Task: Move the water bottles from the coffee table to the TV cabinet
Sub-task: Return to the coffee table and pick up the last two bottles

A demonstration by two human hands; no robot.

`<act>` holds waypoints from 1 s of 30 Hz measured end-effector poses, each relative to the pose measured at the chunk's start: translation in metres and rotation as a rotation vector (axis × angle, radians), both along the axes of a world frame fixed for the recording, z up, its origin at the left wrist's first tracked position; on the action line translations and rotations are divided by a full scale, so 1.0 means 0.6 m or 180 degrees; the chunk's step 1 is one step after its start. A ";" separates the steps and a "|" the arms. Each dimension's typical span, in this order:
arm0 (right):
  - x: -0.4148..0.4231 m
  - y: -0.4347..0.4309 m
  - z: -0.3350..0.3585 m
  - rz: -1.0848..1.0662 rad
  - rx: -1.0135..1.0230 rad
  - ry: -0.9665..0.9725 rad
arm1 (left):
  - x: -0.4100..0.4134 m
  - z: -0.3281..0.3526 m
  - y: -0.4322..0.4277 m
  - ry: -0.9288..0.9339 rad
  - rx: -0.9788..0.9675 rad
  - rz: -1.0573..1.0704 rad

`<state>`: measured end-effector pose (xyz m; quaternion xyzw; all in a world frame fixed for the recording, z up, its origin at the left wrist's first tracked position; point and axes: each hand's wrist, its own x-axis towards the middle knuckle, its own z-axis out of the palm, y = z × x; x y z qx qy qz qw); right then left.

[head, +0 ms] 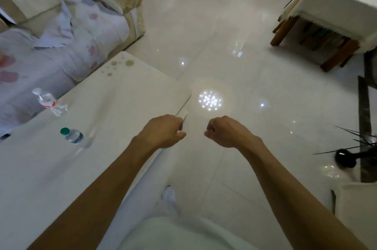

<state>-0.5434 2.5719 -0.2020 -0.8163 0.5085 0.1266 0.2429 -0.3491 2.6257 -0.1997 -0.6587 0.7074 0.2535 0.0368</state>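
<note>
Motion blur smears the whole view, so the label on the red-banded bottle point(49, 102) is unreadable, and the green-capped bottle point(73, 135) trails a ghosted streak. The left hand point(163, 130) has its fingertips curled under, out of sight. The surface point(85, 168) runs off the left edge. A dark plant point(353, 153) is cut off at right.

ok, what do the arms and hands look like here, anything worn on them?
Both forearms are bare for as far as the view shows them: no sleeves, no gloves. The left hand and right hand carry no ring, watch or wristband that can be seen. The frame is slightly blurred, so fine marks cannot be told.
</note>
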 end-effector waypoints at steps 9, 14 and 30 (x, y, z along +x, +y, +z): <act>-0.006 -0.181 -0.014 -0.0077 0.0039 0.0107 | 0.007 0.004 -0.191 -0.0192 0.0074 -0.0151; -0.035 -0.308 -0.025 -0.0029 0.0034 0.0073 | -0.002 -0.007 -0.298 -0.0297 0.0178 0.0025; -0.141 -0.774 0.006 0.0632 -0.0125 0.0125 | -0.152 0.015 -0.685 -0.0282 0.0186 0.0734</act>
